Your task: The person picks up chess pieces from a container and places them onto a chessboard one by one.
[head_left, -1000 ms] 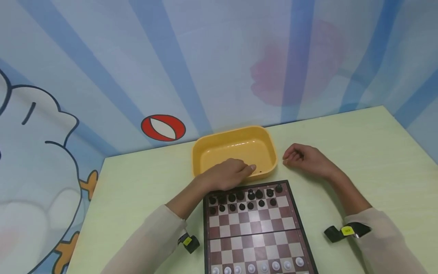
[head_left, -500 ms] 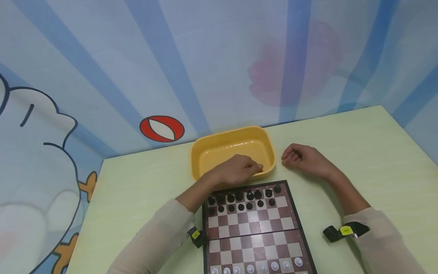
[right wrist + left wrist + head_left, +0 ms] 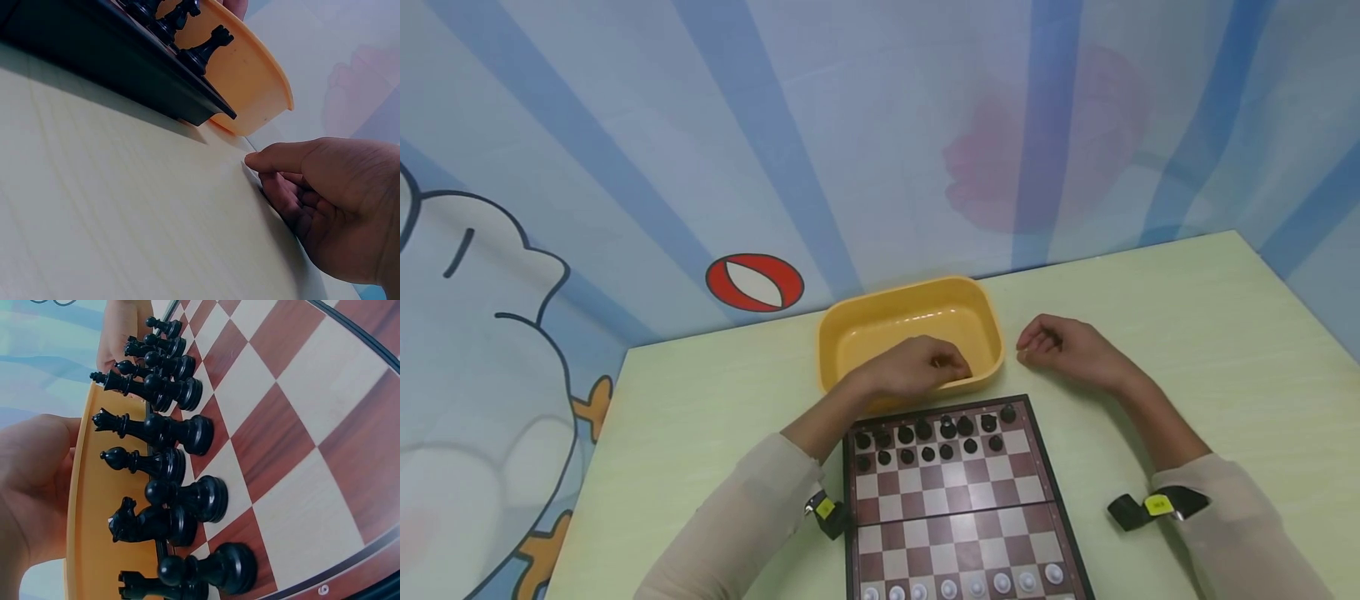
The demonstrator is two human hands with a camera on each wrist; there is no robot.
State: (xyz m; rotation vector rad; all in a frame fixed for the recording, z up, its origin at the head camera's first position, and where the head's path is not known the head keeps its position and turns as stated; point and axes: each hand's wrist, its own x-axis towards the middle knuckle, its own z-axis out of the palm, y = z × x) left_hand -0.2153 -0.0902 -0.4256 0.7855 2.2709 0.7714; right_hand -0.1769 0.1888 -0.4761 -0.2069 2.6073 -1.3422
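My left hand [image 3: 917,367] reaches over the near rim of the yellow tray [image 3: 829,354], its thumb and fingers bent together inside the near right corner. The fingertips cover the spot where a small dark thing lay, and I cannot tell whether they grip it. In the left wrist view, part of this hand [image 3: 28,481] shows behind the tray wall. Right of the tray, my right hand [image 3: 1067,350] rests on the table, loosely curled and holding nothing. Close in front of the tray lies a chessboard [image 3: 958,529], with black chess pieces [image 3: 144,425] standing in two rows at its far end.
White chess pieces [image 3: 1002,582] stand along the near end of the board. The pale table [image 3: 1150,325] ends at a patterned blue backdrop [image 3: 880,150] behind the tray. The board's dark raised side [image 3: 106,65] is close to my right hand.
My left hand has moved right inside the tray, and its straighter thumb has bent down over the small dark thing, hiding it. My right hand has stayed put.
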